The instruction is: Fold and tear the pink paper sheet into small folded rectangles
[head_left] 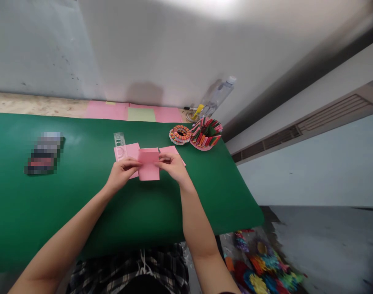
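Note:
A creased sheet of pink paper [149, 171] is held up between my two hands, its upper part bent along a fold. My left hand [123, 170] pinches its left edge, and my right hand [172, 164] grips the right edge with thumb and fingers. Beneath the hands, more pink paper [134, 149] lies on the table, to the left and right of the held sheet. A clear plastic ruler [119, 143] with cut-out shapes rests partly on the left piece.
The green table [137, 220] meets a wall. Toward the back right stand a ring-shaped folded-paper piece [179, 134], a folded-paper bowl [205, 134], a yellow glue stick [198, 110] and a bottle [218, 96]. A blurred-out phone-like object [45, 153] lies left. Colourful paper pieces [263, 265] are on the floor.

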A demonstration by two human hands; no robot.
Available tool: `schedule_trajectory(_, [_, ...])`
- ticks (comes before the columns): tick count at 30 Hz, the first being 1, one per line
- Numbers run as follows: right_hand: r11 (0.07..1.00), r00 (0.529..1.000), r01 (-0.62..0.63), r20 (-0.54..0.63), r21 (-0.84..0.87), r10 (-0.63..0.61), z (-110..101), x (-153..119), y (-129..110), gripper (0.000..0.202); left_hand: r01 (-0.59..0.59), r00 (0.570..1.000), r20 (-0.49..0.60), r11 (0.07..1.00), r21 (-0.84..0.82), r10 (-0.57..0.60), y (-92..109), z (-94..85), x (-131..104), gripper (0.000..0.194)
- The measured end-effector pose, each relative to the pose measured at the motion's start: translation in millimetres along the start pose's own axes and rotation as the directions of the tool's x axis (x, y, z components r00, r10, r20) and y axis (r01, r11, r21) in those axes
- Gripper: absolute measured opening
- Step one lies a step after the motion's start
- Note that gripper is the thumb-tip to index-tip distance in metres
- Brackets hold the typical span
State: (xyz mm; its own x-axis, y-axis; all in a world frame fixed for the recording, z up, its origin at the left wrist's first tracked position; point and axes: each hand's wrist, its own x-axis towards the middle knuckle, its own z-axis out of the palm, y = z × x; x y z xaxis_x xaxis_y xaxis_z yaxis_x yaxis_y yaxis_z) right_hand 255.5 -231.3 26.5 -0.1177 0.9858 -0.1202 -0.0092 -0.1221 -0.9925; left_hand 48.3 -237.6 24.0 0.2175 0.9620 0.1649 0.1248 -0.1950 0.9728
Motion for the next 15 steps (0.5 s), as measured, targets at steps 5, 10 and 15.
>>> schedule_trajectory(5, [1.000, 1.000, -0.002, 0.010, -0.011, 0.003, -0.9, -0.2, -0.9, 0.032, -0.011, 0.999, -0.034, 0.999, -0.039, 0.009, -1.0, 2.4, -1.8, 0.021])
schedule_trajectory(10, [1.000, 1.000, -0.012, -0.010, -0.017, 0.012, -1.5, -0.3, -1.6, 0.032, 0.024, 0.998, 0.056, 0.993, -0.113, -0.018, 1.6, -0.3, -2.3, 0.046])
schedule_trajectory(15, [0.999, 1.000, -0.014, 0.005, -0.038, 0.015, -1.8, -0.2, -1.6, 0.032, 0.092, 0.993, 0.093, 0.984, -0.153, -0.079, -2.1, -1.9, -1.0, 0.068])
